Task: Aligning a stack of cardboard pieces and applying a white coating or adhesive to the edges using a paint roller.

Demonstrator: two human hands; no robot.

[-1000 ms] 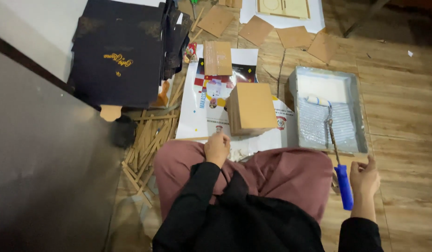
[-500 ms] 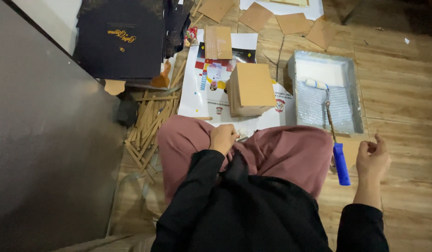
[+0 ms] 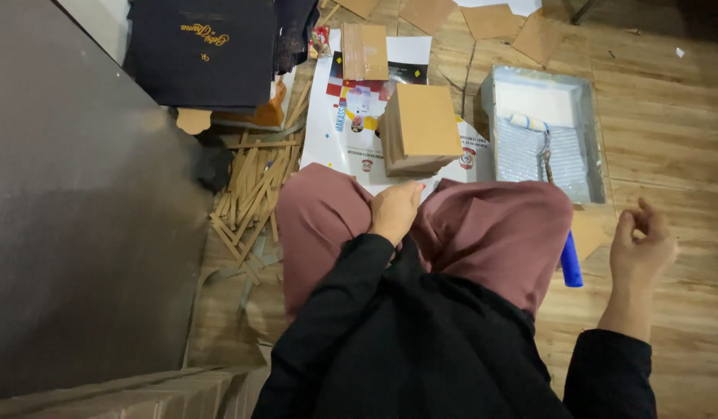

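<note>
1. Wooden floor (image 3: 669, 140): tray (image 3: 595, 167) and stacked boards (image 3: 422, 124) unmoved.
2. Left hand (image 3: 395, 209) stays loosely curled, empty, between the knees.
3. Right hand (image 3: 642, 244), open and empty, has lifted away from the roller (image 3: 570, 260).

Soft indoor light, fairly dim — no hard shadows. Faint sheen on wooden floor (image 3: 669, 140). Slight motion softness; mild wide-angle stretch at edges — corners darker.

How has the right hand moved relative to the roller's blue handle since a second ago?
Yes. The right hand has shifted right, away from the blue handle; it touched the handle earlier, now apart.
</note>
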